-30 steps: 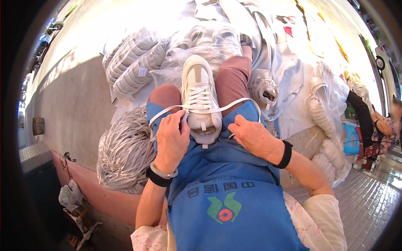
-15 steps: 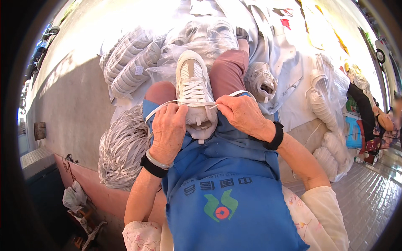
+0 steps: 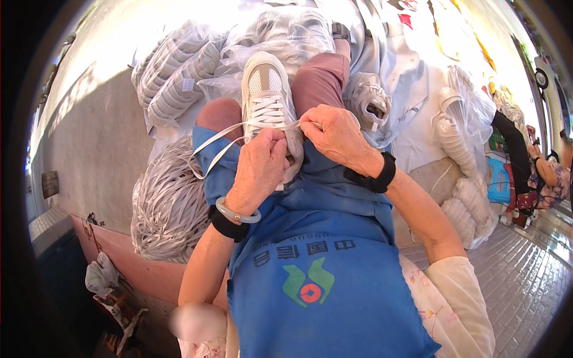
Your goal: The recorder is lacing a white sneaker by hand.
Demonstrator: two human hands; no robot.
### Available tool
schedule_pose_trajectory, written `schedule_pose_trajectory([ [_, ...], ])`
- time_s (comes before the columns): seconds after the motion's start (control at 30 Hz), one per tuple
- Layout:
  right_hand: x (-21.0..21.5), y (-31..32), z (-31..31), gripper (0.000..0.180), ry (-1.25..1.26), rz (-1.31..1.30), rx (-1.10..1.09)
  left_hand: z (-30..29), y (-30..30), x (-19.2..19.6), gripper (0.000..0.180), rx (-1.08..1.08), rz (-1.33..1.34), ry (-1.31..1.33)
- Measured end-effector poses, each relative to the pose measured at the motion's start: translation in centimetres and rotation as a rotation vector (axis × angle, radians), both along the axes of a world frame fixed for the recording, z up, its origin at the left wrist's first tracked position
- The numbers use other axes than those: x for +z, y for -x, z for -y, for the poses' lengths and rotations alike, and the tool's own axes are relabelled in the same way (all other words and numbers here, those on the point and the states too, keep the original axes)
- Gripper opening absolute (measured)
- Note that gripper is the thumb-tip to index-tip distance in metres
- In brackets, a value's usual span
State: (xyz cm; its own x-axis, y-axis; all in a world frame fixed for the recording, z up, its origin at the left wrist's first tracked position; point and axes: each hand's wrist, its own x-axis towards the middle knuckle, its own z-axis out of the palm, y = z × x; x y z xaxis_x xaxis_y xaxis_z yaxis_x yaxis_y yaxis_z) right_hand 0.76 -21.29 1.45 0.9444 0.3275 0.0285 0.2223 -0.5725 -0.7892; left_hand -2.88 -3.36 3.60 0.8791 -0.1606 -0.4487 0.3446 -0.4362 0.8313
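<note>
A white and beige sneaker point(image 3: 270, 101) rests between my knees on the blue apron point(image 3: 304, 238), toe pointing away. White shoelace point(image 3: 267, 110) criss-crosses its front, and a loose length loops out over my left knee. My left hand point(image 3: 261, 161) lies over the shoe's opening with its fingers pinched; what they hold, if anything, is hidden. On the shoe's right side, my right hand point(image 3: 337, 134) pinches a shoelace end close to the top eyelets. The hands cover much of the collar and tongue.
A large bundle of pale laces point(image 3: 167, 206) lies left of my leg. Stacked shoes in clear plastic point(image 3: 179, 71) sit beyond it. Another sneaker point(image 3: 369, 104) is at my right knee. More bagged shoes point(image 3: 456, 131) and a blue stool point(image 3: 498, 179) stand right, near another person point(image 3: 549, 179).
My left hand has moved right, across the shoe's opening, and the left lace now hangs loose. My right hand has shifted slightly up and left, still pinching lace.
</note>
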Motion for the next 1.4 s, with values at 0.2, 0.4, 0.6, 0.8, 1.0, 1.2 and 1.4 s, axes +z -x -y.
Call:
schedule_pose_trajectory([
  [0.2,-0.1,-0.2,0.3,0.017,-0.056,-0.031,0.038,0.4,-0.6,0.0,0.023,0.167,-0.058,0.092],
  [0.4,-0.3,0.0,0.0,0.016,-0.050,0.012,0.061,0.4,-0.7,0.2,0.024,0.202,-0.112,0.113],
  [0.6,-0.5,-1.0,-0.3,0.013,0.006,0.061,0.167,0.7,-0.3,-0.3,0.026,0.175,-0.059,0.056],
  [0.8,0.4,-0.3,-0.7,0.006,0.194,0.057,0.216,0.6,-0.4,-0.9,0.027,0.197,-0.046,0.051],
  [1.0,0.5,1.8,-2.6,0.013,0.523,0.297,0.205,0.6,-0.3,-2.6,0.019,0.129,0.112,-0.066],
  [1.2,0.9,1.3,-0.9,0.009,0.320,0.429,0.091,0.9,0.6,-2.9,0.014,0.067,0.353,-0.312],
  [1.4,3.6,4.3,-0.2,0.015,0.188,0.015,0.307,-3.5,0.6,1.7,0.014,-0.086,0.085,0.054],
])
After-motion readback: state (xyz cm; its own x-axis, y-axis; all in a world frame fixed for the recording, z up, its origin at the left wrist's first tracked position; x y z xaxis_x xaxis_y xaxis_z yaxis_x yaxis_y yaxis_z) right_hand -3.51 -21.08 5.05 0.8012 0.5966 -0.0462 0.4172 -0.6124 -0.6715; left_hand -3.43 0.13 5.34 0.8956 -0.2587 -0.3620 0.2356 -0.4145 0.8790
